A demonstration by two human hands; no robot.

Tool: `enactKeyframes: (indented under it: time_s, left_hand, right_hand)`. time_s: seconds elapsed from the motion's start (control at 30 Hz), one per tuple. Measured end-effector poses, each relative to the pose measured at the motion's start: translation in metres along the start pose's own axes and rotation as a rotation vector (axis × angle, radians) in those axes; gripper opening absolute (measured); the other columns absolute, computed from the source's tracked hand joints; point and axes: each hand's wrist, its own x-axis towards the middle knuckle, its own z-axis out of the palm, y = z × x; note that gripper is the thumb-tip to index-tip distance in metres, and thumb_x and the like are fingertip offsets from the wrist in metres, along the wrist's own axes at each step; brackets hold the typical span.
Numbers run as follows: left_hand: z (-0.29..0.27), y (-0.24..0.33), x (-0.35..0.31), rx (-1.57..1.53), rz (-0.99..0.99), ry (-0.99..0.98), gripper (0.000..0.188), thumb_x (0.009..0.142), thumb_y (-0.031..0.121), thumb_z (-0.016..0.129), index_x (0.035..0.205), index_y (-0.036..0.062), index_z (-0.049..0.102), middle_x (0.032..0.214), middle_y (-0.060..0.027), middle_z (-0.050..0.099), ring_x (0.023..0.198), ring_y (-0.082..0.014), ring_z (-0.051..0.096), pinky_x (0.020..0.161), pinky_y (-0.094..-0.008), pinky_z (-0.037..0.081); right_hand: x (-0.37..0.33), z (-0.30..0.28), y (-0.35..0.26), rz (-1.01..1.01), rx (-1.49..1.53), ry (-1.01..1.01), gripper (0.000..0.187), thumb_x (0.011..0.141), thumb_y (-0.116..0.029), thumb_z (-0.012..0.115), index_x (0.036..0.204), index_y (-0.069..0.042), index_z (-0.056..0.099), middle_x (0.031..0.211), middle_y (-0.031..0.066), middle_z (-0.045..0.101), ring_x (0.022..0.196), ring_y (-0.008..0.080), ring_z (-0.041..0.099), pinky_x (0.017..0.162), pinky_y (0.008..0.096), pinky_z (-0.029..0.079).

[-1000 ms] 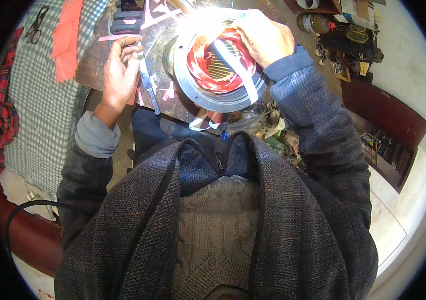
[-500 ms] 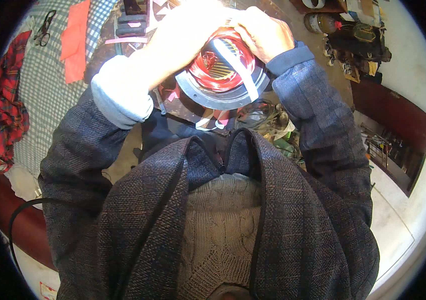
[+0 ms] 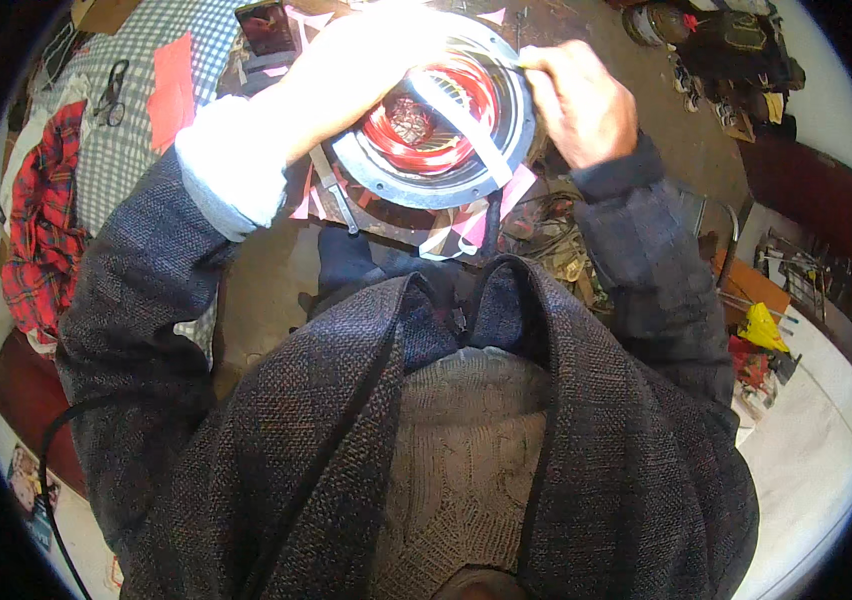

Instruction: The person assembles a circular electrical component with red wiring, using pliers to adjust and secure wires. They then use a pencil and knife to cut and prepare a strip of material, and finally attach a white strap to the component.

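A round grey metal motor housing (image 3: 401, 190) rests on the dark bench, tilted toward me. Inside it runs a ring of red winding wire (image 3: 414, 158), around a slotted core. A flat white strip (image 3: 466, 128) crosses the opening diagonally and overlaps the near rim. My left hand (image 3: 401, 45) reaches over the housing's far left side; bright glare washes out its fingers. At the upper right rim, my right hand (image 3: 586, 105) has its fingers curled and pinched together at the edge. Whatever small thing sits in that pinch cannot be made out.
Beside the housing lie a knife-like tool (image 3: 336, 195) and pink paper scraps (image 3: 518, 190). Tangled wire (image 3: 546, 225) is heaped near my right forearm. Leftward, a checked cloth (image 3: 131, 150) carries eyeglasses (image 3: 114, 95) and a red sheet (image 3: 172, 92). A jar (image 3: 651, 22) stands far right.
My right hand has come off the red winding and moved right to the rim, with its fingers pinched. More of the housing's rim shows. The whole view has shifted slightly.
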Motion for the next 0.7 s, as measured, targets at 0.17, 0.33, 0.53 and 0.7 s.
enactKeyframes:
  time_s: [0.17,0.33,0.53,0.7]
  left_hand:
    - [-0.013,-0.001,-0.024,0.159,-0.121,0.293,0.035,0.103,0.015,0.055,0.135,0.0004,0.057,0.13,-0.017,0.062,0.118,-0.0258,0.06,0.105,-0.0359,0.047]
    - [-0.041,-0.01,-0.042,0.659,0.065,0.512,0.014,0.098,0.0,0.057,0.112,0.0003,0.054,0.122,-0.0145,0.059,0.103,-0.0246,0.062,0.09,-0.0353,0.053]
    - [-0.025,-0.027,-0.082,-0.007,-0.186,0.586,0.034,0.101,0.008,0.061,0.133,0.0028,0.053,0.134,-0.0125,0.06,0.119,-0.0239,0.063,0.097,-0.034,0.054]
    - [-0.011,-0.033,-0.109,0.133,-0.248,0.552,0.047,0.102,0.009,0.062,0.145,0.0017,0.045,0.132,-0.0145,0.062,0.121,-0.02,0.064,0.095,-0.0306,0.056]
  right_hand:
    - [-0.042,-0.032,-0.029,0.371,0.079,-0.008,0.011,0.093,-0.009,0.07,0.103,-0.005,0.071,0.094,0.0123,0.067,0.081,0.0287,0.069,0.071,0.0361,0.054]
    - [-0.041,-0.016,-0.056,0.149,0.111,0.052,0.012,0.094,-0.008,0.069,0.104,-0.004,0.073,0.092,0.0127,0.067,0.078,0.0309,0.068,0.07,0.0385,0.055]
    - [-0.024,-0.005,-0.067,0.127,-0.052,-0.259,0.017,0.091,-0.009,0.069,0.108,-0.005,0.07,0.091,0.0166,0.066,0.079,0.0366,0.069,0.072,0.0432,0.056]
    - [0.006,0.02,-0.076,0.194,-0.353,-0.443,0.021,0.091,-0.015,0.068,0.107,-0.003,0.07,0.096,0.0208,0.072,0.084,0.0352,0.074,0.079,0.0429,0.059]
